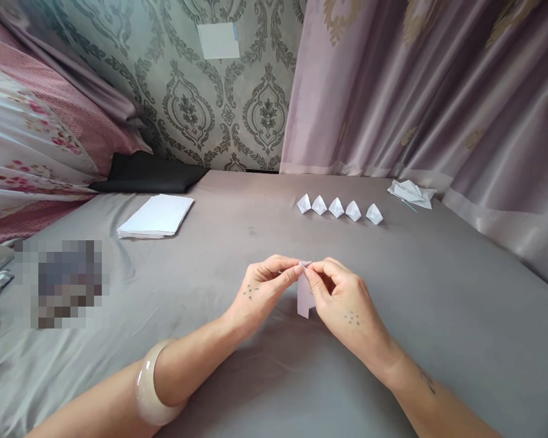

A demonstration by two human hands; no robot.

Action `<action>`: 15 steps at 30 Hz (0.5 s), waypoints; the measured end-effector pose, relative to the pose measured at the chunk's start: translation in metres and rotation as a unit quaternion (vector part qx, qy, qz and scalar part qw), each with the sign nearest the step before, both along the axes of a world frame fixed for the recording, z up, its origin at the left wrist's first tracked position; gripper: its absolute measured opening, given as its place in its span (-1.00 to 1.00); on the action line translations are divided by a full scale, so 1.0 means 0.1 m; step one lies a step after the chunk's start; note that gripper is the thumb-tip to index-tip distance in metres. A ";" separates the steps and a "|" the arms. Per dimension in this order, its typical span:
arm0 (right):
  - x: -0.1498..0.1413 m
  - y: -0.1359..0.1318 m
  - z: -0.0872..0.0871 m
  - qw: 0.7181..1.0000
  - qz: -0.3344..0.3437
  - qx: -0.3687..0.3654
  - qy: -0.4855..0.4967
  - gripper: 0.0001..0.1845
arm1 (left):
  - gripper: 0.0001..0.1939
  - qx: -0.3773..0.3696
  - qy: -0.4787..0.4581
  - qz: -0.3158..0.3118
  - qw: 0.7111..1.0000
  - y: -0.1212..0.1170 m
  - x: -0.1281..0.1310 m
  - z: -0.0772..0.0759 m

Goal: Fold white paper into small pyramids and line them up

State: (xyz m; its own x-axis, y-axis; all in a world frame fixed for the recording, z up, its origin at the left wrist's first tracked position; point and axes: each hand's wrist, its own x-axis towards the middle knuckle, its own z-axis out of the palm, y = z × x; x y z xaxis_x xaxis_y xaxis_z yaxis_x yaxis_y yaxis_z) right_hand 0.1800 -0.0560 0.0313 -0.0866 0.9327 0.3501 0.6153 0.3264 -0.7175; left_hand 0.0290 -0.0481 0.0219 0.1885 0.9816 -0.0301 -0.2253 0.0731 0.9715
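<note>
Wears a pale, glossy bangle (146,386) on the left forearm, low in view and nearest the camera. Farther up, holds the left hand (260,289) and the right hand (342,292) close together over a grey sheet (237,213) — both pinched, thumb against forefinger, fingertips almost meeting. Grips a single pale pink paper (303,298) between them, by the left and right sides of its small folded top. Hangs below the fingertips as a narrow flap, partly hidden behind the right hand; cannot tell, from this angle, any contact with the sheet.

Beyond the hands and to the right, shows a row of five folded white paper pieces (337,208), set close to one another apart from a wider gap before the rightmost. Farther right, near the foot of a purple curtain (369,91), shows a loose heap of white papers (411,191) with a thin bluish strip (410,207) at the front edge.

To the left, well apart from the hands, shows a stack of white paper (158,214), lying flat. Just behind, shows a black cloth (150,173) — and at the back, patterned wallpaper (187,109) with a white panel (219,41).
</note>
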 end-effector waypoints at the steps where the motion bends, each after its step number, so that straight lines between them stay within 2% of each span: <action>1: 0.00 0.00 0.00 1.000 -0.003 0.000 -0.005 -0.78 | -0.84 -0.006 -0.010 -0.001 1.000 0.00 0.00 0.00; 5: 0.02 0.02 0.00 0.999 0.003 -0.045 -0.016 -0.61 | -0.85 -0.057 -0.057 0.005 0.997 0.01 0.00 0.00; 7: 0.03 0.04 0.02 0.997 0.023 -0.079 0.000 -0.62 | -0.83 -0.084 -0.084 0.000 0.993 0.02 0.00 0.00; 10: 0.04 0.06 0.04 0.988 0.046 -0.116 0.086 -0.70 | -0.80 -0.097 -0.110 -0.004 0.989 0.04 0.01 0.00; 13: 0.01 0.07 0.03 0.967 0.053 -0.158 0.193 -0.69 | -0.80 -0.103 -0.117 0.009 0.988 0.04 0.02 -0.01; 15: 0.00 0.06 0.02 0.957 0.047 -0.173 0.227 -0.72 | -0.79 -0.107 -0.111 0.021 0.988 0.04 0.02 -0.02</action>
State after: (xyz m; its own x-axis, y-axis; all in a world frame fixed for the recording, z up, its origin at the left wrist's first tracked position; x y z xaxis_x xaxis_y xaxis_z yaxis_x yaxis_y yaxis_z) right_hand 0.1796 -0.0497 0.0336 -0.0888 0.9951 0.0439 0.1935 0.0605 -0.9792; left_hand 0.0313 -0.0440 0.0203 0.1719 0.9645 -0.2002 -0.4377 0.2569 0.8617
